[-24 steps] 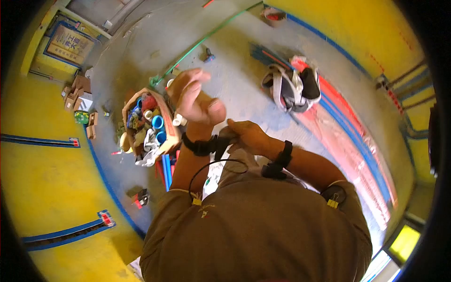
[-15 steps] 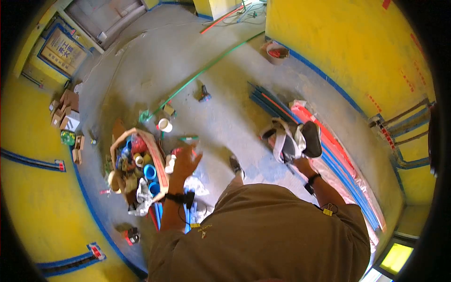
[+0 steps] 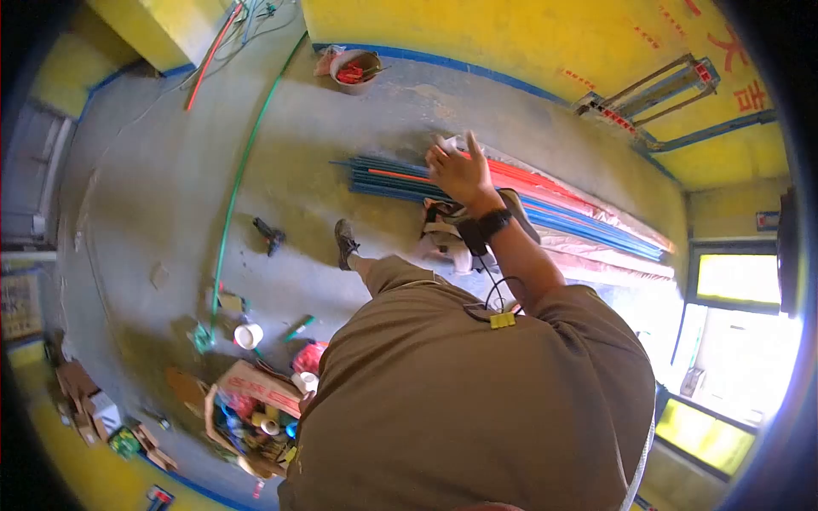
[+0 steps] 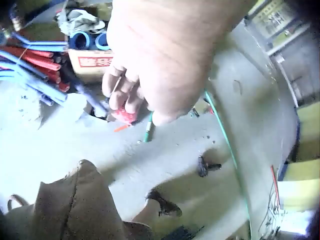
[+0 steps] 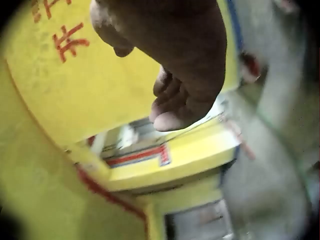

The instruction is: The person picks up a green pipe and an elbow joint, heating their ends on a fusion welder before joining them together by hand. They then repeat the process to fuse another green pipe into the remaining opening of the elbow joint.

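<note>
My right hand [image 3: 463, 177] is raised over the pipe bundle, with nothing seen in its grasp. In the right wrist view the fingers [image 5: 170, 120] bend loosely and the thumb stands apart from them. Below that hand lies a grey and black bag [image 3: 445, 243], partly covered by the forearm. My left hand [image 4: 160, 65] hangs above the floor with its fingers loosely bent and holds nothing visible; in the head view my body hides it. Past its fingers in the left wrist view are a cardboard box [image 4: 82, 72] and a red bundle [image 4: 124, 116].
Blue pipes [image 3: 588, 226] and red pipes [image 3: 545, 183] lie along the yellow wall. A dark power tool [image 3: 268, 236] rests on the floor near my shoe [image 3: 344, 243]. A green line [image 3: 243, 170] crosses the floor. A bucket [image 3: 356, 71] stands by the far wall, a white roll [image 3: 248, 335] near the box.
My view has swung right. The right hand has gone from beside the bag up above the pipes. My left hand has dropped out of the head view.
</note>
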Available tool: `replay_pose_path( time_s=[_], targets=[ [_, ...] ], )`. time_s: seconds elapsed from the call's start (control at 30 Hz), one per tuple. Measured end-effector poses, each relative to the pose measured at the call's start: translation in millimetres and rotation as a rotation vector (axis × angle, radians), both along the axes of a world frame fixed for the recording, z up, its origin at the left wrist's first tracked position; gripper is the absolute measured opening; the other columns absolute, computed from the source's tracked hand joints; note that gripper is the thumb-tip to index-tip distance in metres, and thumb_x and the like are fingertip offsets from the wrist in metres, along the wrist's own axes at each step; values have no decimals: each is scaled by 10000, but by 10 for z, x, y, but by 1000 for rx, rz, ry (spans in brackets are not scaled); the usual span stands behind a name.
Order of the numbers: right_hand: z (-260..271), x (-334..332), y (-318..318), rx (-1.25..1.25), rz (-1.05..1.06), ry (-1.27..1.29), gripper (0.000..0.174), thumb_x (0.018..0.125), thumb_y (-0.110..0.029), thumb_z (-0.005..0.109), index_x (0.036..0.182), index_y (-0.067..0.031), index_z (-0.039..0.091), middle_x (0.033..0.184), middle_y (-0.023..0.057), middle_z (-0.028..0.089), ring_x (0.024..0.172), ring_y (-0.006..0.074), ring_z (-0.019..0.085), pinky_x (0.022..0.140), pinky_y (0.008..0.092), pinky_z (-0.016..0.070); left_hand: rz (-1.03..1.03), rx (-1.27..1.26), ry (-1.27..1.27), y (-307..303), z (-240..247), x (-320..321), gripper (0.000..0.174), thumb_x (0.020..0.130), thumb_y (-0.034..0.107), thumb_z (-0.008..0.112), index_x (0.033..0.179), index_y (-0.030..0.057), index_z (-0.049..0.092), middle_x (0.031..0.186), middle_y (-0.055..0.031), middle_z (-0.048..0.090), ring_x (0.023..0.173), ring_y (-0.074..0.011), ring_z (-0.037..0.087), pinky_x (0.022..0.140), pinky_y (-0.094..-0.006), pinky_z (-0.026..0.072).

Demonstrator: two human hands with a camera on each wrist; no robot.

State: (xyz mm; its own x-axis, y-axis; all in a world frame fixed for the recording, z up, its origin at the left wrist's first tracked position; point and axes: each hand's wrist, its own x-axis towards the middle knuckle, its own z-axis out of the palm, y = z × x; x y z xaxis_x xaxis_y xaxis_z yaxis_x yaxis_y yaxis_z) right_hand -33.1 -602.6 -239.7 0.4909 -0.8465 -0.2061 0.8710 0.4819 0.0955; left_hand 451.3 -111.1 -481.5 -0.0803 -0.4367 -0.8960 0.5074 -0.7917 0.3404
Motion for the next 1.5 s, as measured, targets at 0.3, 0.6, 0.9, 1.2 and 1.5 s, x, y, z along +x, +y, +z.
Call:
replay_pose_path(
  time_s=[0.3, 0.6, 0.9, 1.2, 1.5],
  targets=[
    [1866, 2526, -2028, -842, 208, -344, 820, 820, -768, 403, 1273, -96, 525, 1075, 105, 562, 891, 241, 529, 727, 376, 435, 92, -22, -378, -1868, 829, 2012, 250, 916, 223, 588, 1115, 73, 570, 803, -27, 591, 587, -110, 556, 429, -217, 383],
    [1799, 3411, -3970, -846, 176, -129, 839, 808, -795, 364, 1173, -73, 587, 976, 105, 594, 744, 211, 496, 619, 334, 377, -633, -241, -1016, -5430, 2011, 2918, 371, 868, 209, 604, 1182, 13, 602, 984, -108, 667, 816, -185, 625, 708, -348, 526],
    [1359, 4332, -6203, -523, 38, 482, 699, 905, -664, 368, 1031, -15, 598, 864, 101, 605, 723, 213, 549, 651, 319, 414, -980, -1190, -226, -9996, 3351, 1251, 781, 863, 308, 684, 1464, 53, 256, 1224, -156, 591, 1029, -216, 608, 901, -338, 491],
    [1157, 5211, -8153, -898, -604, 1560, 276, 920, -280, 575, 838, -23, 635, 722, 87, 630, 579, 211, 593, 521, 305, 467, -497, -677, 249, -11963, 3104, 1169, 502, 894, 331, 651, 1232, -3, 489, 1055, -115, 642, 900, -239, 663, 831, -384, 541],
    [815, 6132, -9937, -1297, -568, 1946, 179, 817, -239, 630, 825, -61, 628, 763, 83, 641, 598, 257, 608, 556, 369, 491, -344, -600, 279, -13514, 3120, 1740, 406, 910, 263, 637, 1162, -38, 532, 1018, -106, 647, 889, -207, 657, 816, -343, 544]
  ],
)
